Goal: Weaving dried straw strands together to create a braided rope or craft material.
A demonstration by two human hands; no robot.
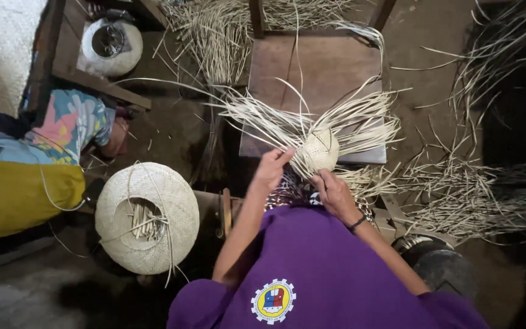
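left hand (270, 170): fingers pinch a strip at the woven dome's (318, 151) edge | right hand (334, 192): fingers grip the dome from below, steadying it | dome: held above the lap, loose strips (342, 119) fanning over the wooden surface (324, 61) | finished hat (147, 216): floor, left.

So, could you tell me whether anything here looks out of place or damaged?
Nothing looks damaged. Loose straw strips lie scattered over the floor right of the hands, and a woven hat rests upside down with strips inside it.
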